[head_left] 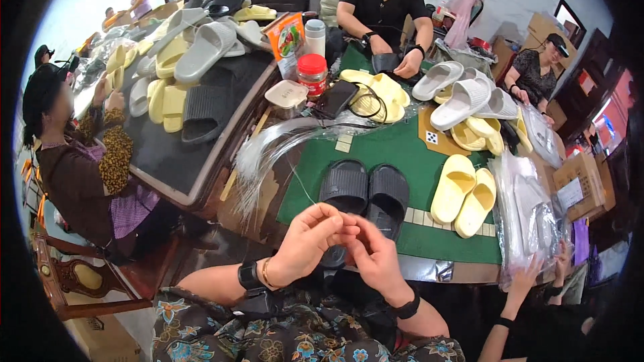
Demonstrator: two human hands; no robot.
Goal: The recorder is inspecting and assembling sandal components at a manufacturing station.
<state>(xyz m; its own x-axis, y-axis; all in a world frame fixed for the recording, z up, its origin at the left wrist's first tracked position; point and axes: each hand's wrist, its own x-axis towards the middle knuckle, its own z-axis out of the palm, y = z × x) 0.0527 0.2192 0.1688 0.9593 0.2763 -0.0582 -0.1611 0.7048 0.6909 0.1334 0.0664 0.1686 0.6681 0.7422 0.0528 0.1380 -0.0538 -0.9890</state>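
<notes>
My left hand (pixel 305 241) is closed in a pinch on a thin clear strand, which rises in a curve from its fingers. My right hand (pixel 377 260) is closed too, its fingertips meeting those of the left; what they hold is hidden. Just beyond my hands a black slipper (pixel 344 184) and its mate (pixel 389 191) lie side by side on a green mat (pixel 302 188), the right one partly covered by my hand. A loose bundle of clear strands (pixel 268 154) spreads over the table to the left.
Pale yellow slippers (pixel 453 188) stand right of the black pair. Stacked bagged goods (pixel 526 208) lie at the right edge, touched by another person's hand (pixel 523 281). Grey slippers (pixel 463 100) are piled farther back. A red-lidded jar (pixel 312 74) stands beyond the strands. Several people work around the tables.
</notes>
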